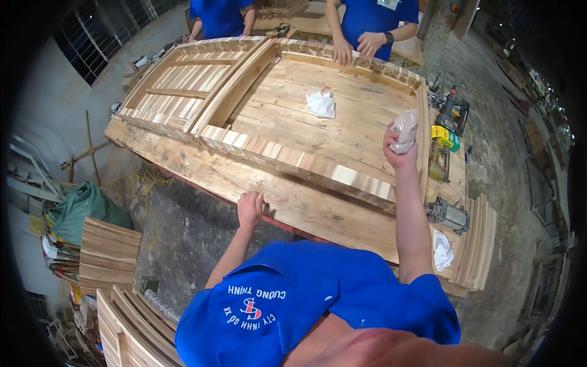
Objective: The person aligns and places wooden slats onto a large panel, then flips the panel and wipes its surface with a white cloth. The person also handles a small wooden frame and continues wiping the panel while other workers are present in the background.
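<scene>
- Your right hand (397, 151) is closed around a pale, translucent plastic-looking bundle (405, 128) at the right end of the striped wooden frame (293, 158); its contents are unclear.
- Your left hand (250, 209) curls at the plank-topped wooden workbench's (342, 223) edge, probably for balance; you can't tell whether it grips.
- The frame's open bay surrounds a crumpled white sheet (321, 104).

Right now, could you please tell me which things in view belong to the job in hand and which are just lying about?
Apparently in use:
pale bagged lump in the right hand
wooden frame on the workbench
workbench, left hand at its edge

Apparently just lying about:
green sack
yellow-and-green box
black power tool
</scene>
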### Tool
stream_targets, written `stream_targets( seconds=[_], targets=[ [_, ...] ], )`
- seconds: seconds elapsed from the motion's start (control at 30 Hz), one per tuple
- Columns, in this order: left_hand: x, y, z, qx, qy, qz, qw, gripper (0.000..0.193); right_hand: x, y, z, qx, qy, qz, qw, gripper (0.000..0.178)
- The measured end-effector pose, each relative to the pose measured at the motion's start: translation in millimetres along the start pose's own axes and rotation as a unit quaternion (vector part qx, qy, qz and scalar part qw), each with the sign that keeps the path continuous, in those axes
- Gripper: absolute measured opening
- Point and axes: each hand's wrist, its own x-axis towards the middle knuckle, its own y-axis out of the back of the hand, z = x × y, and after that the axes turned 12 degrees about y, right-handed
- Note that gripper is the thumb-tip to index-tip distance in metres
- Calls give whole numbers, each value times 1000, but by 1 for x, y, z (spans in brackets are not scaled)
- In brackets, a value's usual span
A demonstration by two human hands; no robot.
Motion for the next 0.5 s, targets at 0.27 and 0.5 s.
stream_targets(
  seconds=[0.27,0.5],
  targets=[
    [37,0,-55,16,110,134,985,32,76,-41,27,-44,26,-2,999,31],
    [52,-23,-52,25,160,163,973,40,138,-53,29,-124,113,40,985,36]
  ],
)
